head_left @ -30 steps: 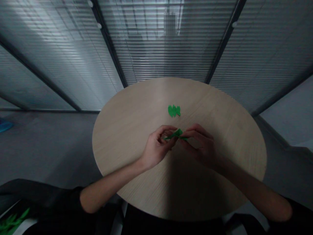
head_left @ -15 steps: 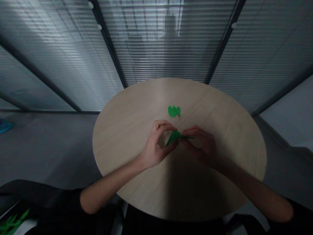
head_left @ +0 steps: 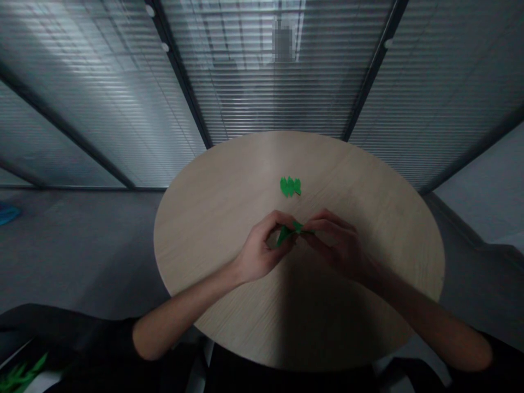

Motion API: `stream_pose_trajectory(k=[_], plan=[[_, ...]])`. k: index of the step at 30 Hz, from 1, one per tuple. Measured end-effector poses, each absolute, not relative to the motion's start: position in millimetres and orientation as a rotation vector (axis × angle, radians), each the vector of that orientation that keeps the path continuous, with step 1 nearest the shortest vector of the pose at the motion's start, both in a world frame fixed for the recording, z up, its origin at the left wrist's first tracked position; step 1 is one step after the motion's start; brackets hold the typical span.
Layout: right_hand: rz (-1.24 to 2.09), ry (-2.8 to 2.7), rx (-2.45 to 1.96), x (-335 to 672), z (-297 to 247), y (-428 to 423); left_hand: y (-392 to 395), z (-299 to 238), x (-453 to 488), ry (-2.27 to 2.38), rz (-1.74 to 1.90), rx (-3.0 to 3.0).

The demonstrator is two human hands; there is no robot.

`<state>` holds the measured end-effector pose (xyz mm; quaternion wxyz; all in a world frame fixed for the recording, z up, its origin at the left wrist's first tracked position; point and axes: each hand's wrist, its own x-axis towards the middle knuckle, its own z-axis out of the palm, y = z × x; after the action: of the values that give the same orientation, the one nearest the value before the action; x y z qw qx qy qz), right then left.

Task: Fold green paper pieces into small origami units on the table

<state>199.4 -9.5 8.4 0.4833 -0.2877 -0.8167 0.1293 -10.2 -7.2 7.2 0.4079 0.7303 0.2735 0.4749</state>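
Between my two hands is a small piece of green paper [head_left: 282, 235], bent and pinched near its middle. My left hand [head_left: 262, 248] grips its left part between thumb and fingers. Thumb and fingertips of my right hand [head_left: 338, 240] close on its right side, and they hide much of that end. The two hands' fingertips nearly meet. Just beyond them, a green cut or folded paper shape [head_left: 290, 186] with a jagged, wavy outline lies on the round wooden table [head_left: 213, 196].
Behind the table stands a glass partition with blinds [head_left: 278, 103] and dark frames. Green leaves [head_left: 24, 374] show at the lower left, and a blue object [head_left: 8, 213] is on the floor at far left. My shadow falls over the table's near side.
My left hand's fingers have drawn in and pinched the green paper, which now looks more folded and less of it shows. My right hand has hardly moved.
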Motion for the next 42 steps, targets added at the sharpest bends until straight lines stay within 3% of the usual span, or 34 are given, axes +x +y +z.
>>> stream_pose_trajectory(k=[36, 42], plan=[[0.579, -1.828, -0.719, 194, 15, -15, -7, 9, -7, 0.672, 1.261, 1.712], [0.776, -1.754, -0.788, 195, 14, -15, -10, 10, -4, 0.692, 1.293, 1.681]])
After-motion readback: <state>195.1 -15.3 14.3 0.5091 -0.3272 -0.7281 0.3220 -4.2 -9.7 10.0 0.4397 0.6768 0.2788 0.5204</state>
